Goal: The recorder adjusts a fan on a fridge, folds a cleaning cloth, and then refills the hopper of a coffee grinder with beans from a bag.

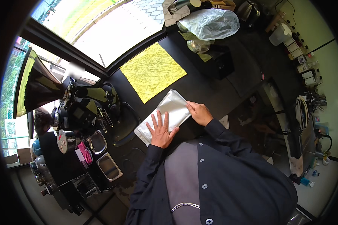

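A silvery-white flat pouch (173, 102) lies slantwise at the edge of the black counter (169, 84), close to my body. My left hand (162, 130) rests flat on the pouch's lower part with its fingers spread. At its right edge, my right hand (200, 112) pinches the pouch between thumb and fingers. Just beyond the pouch a yellow cloth (153, 71) is laid out flat on the counter. What the pouch contains cannot be seen.
Left of me stands a coffee grinder with a dark hopper (42, 84), and nearer, a steel tray (109, 166). A clear plastic bag (209, 24) sits at the far side near a glass jar (198, 45). Several bottles (298, 52) line the right wall.
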### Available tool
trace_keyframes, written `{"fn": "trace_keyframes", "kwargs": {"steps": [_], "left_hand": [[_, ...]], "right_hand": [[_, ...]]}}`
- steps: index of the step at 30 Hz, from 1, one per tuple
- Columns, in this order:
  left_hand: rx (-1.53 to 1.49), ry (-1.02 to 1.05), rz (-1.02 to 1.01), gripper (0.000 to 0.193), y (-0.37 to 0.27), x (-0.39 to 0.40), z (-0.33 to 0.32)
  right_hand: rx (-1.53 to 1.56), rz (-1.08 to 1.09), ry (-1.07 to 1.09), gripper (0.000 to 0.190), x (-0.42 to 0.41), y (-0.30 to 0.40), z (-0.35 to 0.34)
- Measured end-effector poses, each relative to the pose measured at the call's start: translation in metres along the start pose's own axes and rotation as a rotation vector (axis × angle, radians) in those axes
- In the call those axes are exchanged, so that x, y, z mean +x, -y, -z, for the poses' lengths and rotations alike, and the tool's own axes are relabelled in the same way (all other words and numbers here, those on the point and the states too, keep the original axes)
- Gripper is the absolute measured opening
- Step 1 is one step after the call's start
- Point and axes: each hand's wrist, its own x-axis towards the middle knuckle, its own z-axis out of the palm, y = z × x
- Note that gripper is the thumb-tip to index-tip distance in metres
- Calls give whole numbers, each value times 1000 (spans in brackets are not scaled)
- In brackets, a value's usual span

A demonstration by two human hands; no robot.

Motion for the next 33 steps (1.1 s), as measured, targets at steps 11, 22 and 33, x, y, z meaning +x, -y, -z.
{"fn": "trace_keyframes", "kwargs": {"steps": [11, 22, 33], "left_hand": [[-11, -14, 211, 96, -60, 39, -29], [-80, 12, 202, 108, -72, 43, -50], [211, 47, -96, 81, -75, 34, -13]], "right_hand": [[-99, 137, 98, 41, 11, -10, 17], [-117, 305, 275, 78, -6, -57, 7], [-74, 306, 325, 87, -17, -61, 50]]}}
